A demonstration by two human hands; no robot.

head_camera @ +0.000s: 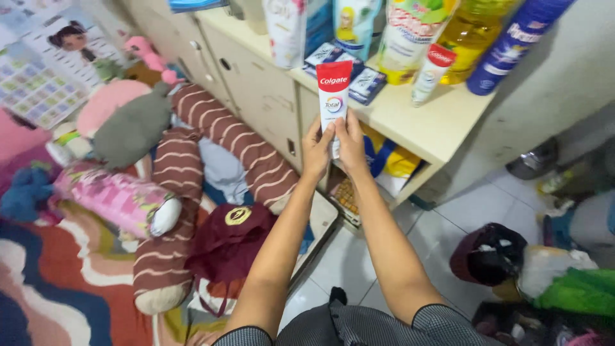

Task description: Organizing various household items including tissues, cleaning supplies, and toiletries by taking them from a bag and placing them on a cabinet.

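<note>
Head view: I am holding a toothpaste tube [334, 96] upright with both hands, just in front of the cream shelf [416, 125]. My left hand [316, 150] is gripping the tube's lower end from the left, fingers wrapped around it, and my right hand [352, 144] is pinching the same lower end from the right, so the two hands are touching each other around the cap end. The tube's red top is pointing up, rising above the shelf's front edge.

On the shelf, behind the tube, a second toothpaste tube [430, 72] is leaning among a yellow oil bottle [474, 35], a blue can [516, 45] and a green and white pouch [410, 38]. A few small dark boxes [359, 80] are lying flat on the shelf, right behind the tube I am holding.

Left of the shelf, a long brown striped pillow [186, 179] is lying on the floor with a maroon cap [234, 234] beside it and a pink patterned bolster [115, 195] further left. Right of the shelf, a heap of clothes [544, 275] is sitting on the white tiles.
</note>
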